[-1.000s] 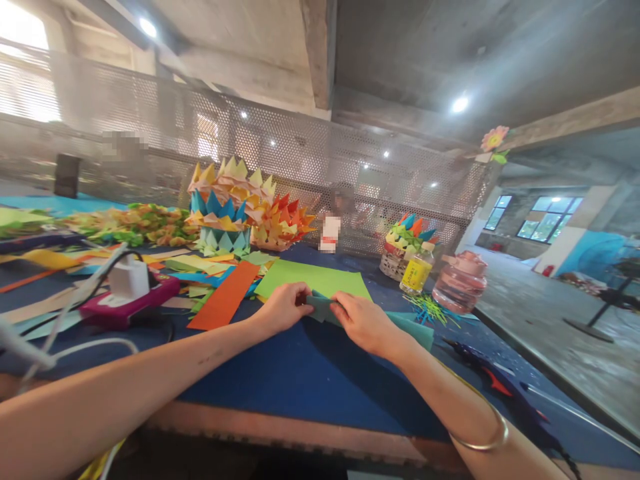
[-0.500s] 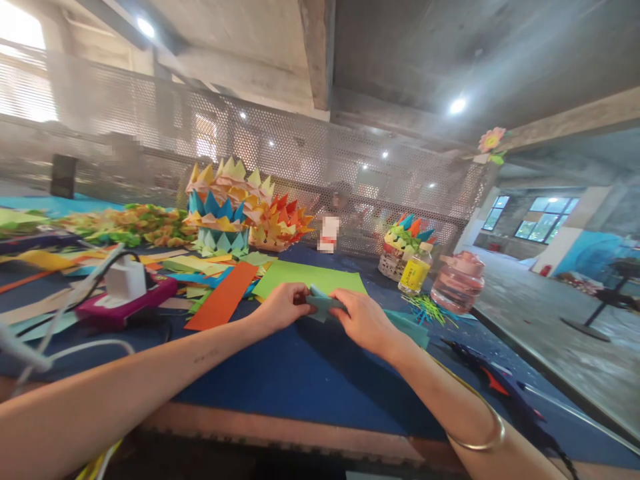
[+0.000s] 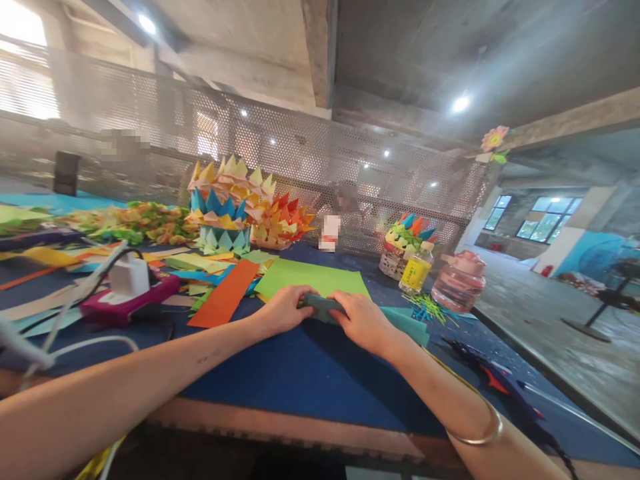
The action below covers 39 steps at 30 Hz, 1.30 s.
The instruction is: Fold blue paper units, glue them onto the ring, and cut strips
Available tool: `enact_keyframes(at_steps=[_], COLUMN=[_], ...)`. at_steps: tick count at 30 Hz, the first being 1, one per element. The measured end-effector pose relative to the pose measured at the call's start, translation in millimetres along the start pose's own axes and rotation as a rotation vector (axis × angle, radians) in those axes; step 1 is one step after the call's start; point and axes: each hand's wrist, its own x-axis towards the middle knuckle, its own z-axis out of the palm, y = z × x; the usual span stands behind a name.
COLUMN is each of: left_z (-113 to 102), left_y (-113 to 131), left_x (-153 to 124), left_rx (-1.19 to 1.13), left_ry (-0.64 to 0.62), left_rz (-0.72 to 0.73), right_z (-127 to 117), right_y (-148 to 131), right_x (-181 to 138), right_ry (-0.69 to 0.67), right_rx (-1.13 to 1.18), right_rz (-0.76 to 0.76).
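A folded strip of teal paper (image 3: 321,309) is stretched between my two hands, just above the dark blue table top (image 3: 280,380). My left hand (image 3: 289,308) pinches its left end between thumb and fingers. On the other end, my right hand (image 3: 361,319) has thumb and fingers closed. Behind them lies a lime-green sheet (image 3: 315,275). An orange paper strip (image 3: 225,293) rests to the left of my left hand. More teal paper (image 3: 407,323) sits on the table partly behind my right wrist.
At left are a magenta power strip (image 3: 131,300) with cables and scattered paper strips. Folded-paper crowns (image 3: 225,220) stand at the back. To the right are a yellow-labelled bottle (image 3: 414,272), a pink jug (image 3: 459,283) and a glue gun (image 3: 493,373). A mesh screen (image 3: 280,147) stands behind.
The teal paper has gone from a raised, partly opened fold to a flatter, narrower strip held lower. Both hands stay on it, with slight shifts of the fingers.
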Motion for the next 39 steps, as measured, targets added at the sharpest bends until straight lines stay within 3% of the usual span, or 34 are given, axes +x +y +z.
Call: enact_keyframes(at_steps=[9,22,39], left_z=[6.6,7.8,6.9], left_y=[-2.9,-3.3,-1.3], left_x=[0.1,0.0,-0.8], left_rx=[-0.049,-0.059,-0.035], left_ry=[-0.008,-0.001,-0.019], left_rz=[-0.012,-0.027,-0.01], right_z=[2.9,5.8,8.6], right_y=[1.4,4.2,-2.6], right_x=[-0.5,1.5,0.2], right_ry=[0.075,0.029,0.111], right_rx=[-0.041,-0.074,-0.042], right_rz=[-0.003,0.008,-0.024])
